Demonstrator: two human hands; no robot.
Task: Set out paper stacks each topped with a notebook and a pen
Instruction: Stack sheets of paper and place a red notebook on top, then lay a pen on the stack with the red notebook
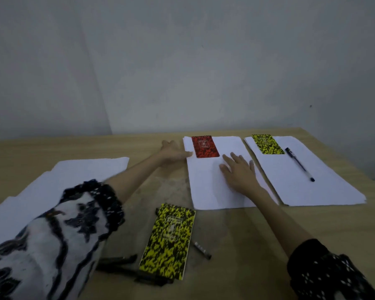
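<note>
Where sleeve [59,230] covers, pens [121,263] blurred, half-hidden

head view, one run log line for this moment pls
middle stack: red notebook on, no pen | right stack: complete | left hand: at stack edge | right hand: flat on paper

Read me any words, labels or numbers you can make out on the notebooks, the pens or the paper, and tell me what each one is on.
No text here can be read.
Red notebook: a pale printed label on the cover, too blurred to read.
Far yellow notebook: a faint cover label, too small to read.
Near yellow notebook: a framed cover label with lines of print, blurred and unreadable.
Pen and paper stacks: no visible print.
</note>
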